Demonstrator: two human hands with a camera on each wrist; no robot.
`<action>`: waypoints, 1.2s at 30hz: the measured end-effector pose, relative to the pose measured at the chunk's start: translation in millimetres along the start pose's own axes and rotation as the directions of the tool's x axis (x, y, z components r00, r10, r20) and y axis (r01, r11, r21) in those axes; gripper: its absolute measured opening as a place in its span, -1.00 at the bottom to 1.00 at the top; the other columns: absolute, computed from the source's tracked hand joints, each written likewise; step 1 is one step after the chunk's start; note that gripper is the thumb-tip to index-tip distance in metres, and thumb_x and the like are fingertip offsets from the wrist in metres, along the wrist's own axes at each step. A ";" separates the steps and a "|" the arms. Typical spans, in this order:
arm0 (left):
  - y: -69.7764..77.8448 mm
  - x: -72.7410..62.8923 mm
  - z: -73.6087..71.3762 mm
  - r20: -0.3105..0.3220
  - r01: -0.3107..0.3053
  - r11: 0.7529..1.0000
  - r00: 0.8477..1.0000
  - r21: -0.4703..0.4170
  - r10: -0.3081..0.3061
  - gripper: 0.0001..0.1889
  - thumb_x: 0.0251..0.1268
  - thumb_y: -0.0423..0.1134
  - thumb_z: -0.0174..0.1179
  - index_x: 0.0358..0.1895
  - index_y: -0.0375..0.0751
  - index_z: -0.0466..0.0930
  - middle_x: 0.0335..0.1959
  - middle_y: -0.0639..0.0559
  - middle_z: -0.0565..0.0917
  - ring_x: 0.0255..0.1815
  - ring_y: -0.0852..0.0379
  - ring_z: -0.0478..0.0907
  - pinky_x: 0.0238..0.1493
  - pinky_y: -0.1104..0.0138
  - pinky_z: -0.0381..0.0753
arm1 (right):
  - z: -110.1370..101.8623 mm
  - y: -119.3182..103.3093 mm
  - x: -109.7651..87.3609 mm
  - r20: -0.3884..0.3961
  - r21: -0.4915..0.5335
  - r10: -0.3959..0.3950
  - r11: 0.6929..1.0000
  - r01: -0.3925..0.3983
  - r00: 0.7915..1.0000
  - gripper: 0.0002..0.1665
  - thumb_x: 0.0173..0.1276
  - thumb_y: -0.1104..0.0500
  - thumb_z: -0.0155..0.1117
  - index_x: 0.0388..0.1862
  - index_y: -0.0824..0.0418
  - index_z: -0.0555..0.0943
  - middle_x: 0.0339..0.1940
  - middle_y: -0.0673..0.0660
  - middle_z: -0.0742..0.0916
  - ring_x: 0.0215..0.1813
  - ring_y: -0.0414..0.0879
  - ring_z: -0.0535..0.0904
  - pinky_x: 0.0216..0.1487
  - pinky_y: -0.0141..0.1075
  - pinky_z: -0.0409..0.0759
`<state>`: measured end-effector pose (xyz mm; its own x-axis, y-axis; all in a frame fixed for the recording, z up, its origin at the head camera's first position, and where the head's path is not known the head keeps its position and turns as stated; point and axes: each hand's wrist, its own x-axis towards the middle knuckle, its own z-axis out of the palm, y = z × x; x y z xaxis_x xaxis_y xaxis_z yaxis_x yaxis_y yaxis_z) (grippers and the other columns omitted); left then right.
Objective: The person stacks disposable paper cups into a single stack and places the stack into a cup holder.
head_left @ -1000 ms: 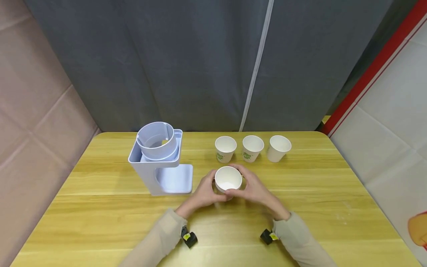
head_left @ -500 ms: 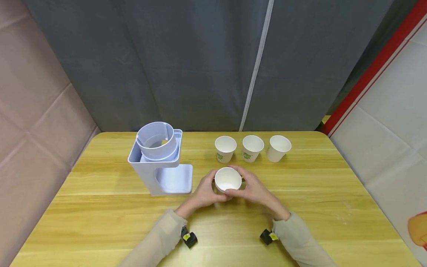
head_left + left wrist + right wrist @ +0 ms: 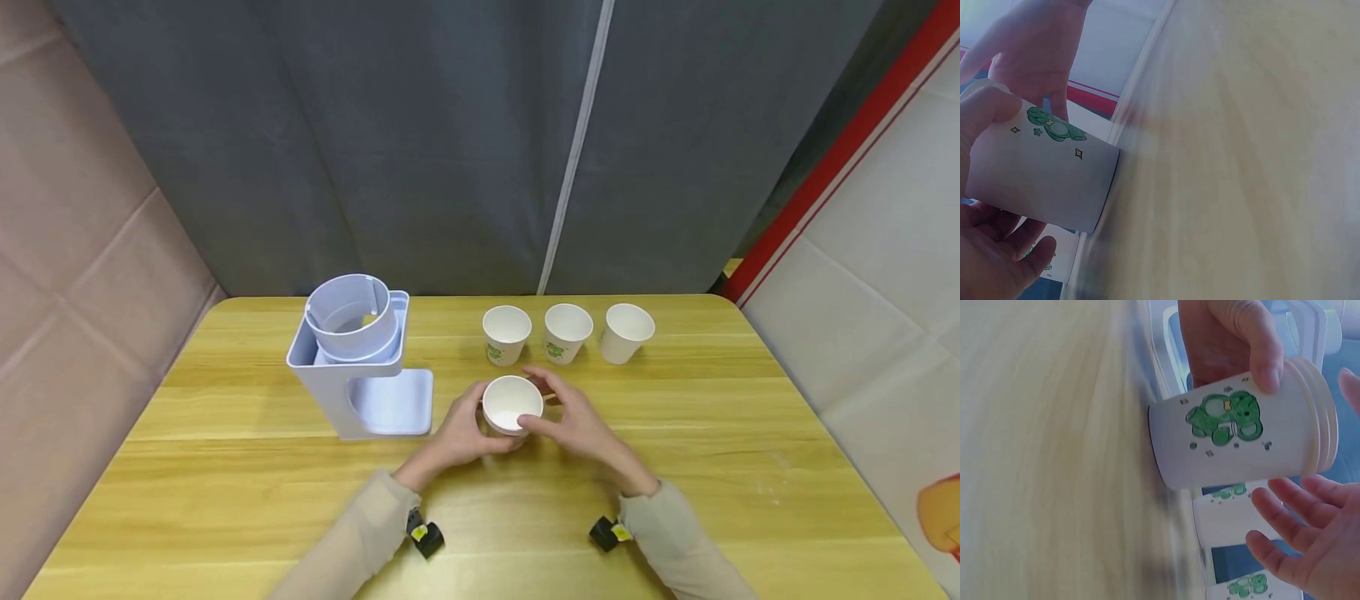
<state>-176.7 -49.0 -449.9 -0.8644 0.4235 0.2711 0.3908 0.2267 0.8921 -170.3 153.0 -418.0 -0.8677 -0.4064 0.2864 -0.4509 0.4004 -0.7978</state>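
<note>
A stack of nested white paper cups (image 3: 512,398) stands upright in front of me on the wooden table. Several rims show at its mouth in the right wrist view, and a green bear is printed on its side (image 3: 1225,419). My left hand (image 3: 459,431) grips the stack from the left, thumb on the near side. My right hand (image 3: 576,422) is at the stack's right side with fingers spread; the right wrist view shows its fingers (image 3: 1288,519) apart from the wall. In the head view its thumb overlaps the rim.
Three single paper cups, a left one (image 3: 506,335), a middle one (image 3: 567,333) and a right one (image 3: 627,333), stand in a row behind the stack. To the left is a pale blue plastic stand (image 3: 330,392) with a round holder (image 3: 352,325). A grey curtain (image 3: 420,150) hangs behind the table.
My right hand has loosened from the stack and shifted slightly to the right, its fingers spreading. My left hand and the stack have stayed in nearly the same place.
</note>
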 end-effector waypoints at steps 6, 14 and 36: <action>-1.1 -0.7 0.4 -0.019 -0.003 1.000 1.000 0.027 0.004 -0.23 -0.27 -0.30 0.51 0.16 -0.36 0.37 0.00 -0.13 0.56 0.00 0.01 0.49 0.03 0.20 0.49 | -9.4 5.0 -4.4 -0.083 0.026 0.028 0.999 -0.025 0.996 -0.33 0.17 0.28 0.34 0.26 0.32 0.35 0.04 0.29 0.61 0.00 0.16 0.55 -0.04 0.14 0.48; -1.7 -0.7 0.8 -0.026 0.000 1.000 1.000 0.022 0.001 -0.23 -0.29 -0.32 0.51 0.15 -0.37 0.38 0.01 -0.14 0.56 0.02 -0.02 0.49 0.04 0.15 0.49 | -27.6 11.8 -12.7 -0.228 0.024 0.086 0.996 -0.083 0.970 -0.42 0.20 0.35 0.31 0.20 0.39 0.39 0.02 0.35 0.62 0.02 0.18 0.53 -0.04 0.16 0.48; 0.2 0.6 0.5 -0.010 0.025 1.000 1.000 0.007 -0.025 -0.21 -0.28 -0.31 0.52 0.17 -0.36 0.37 0.04 -0.15 0.54 0.04 -0.02 0.48 0.07 0.15 0.46 | -67.6 45.8 -24.7 -0.680 0.116 0.217 0.975 -0.190 0.701 -0.67 0.16 0.42 0.29 -0.08 0.51 0.52 -0.32 0.13 0.66 -0.29 -0.32 0.48 -0.30 -0.56 0.43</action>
<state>-177.1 -48.3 -449.8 -0.8771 0.4090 0.2519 0.3709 0.2431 0.8963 -183.6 236.8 -425.7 -0.8482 0.3603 0.3883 -0.2509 0.3724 -0.8935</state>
